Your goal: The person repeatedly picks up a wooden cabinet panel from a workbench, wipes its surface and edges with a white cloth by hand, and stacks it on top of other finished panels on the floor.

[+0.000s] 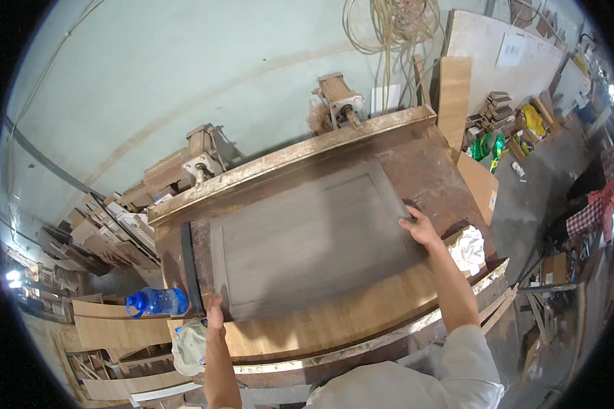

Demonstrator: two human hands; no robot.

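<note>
A grey wood-grain cabinet door (307, 235) with a raised frame lies tilted over the workbench (450, 180), slightly blurred. My left hand (215, 312) grips its near left corner, fingers partly hidden. On the right edge, my right hand (421, 228) is closed round the door, thumb on top and fingertips at the side. Beneath the door's near edge shows a light wooden board (334, 320) on the bench. Whether the door touches the bench along its far edge I cannot tell.
A metal-edged rail (286, 163) runs along the bench's far side, with two cylinder clamps (201, 153) behind it. A dark bar (189, 266) stands left of the door. Beside it is a blue bottle (160, 301). White crumpled cloth (467, 251) lies right.
</note>
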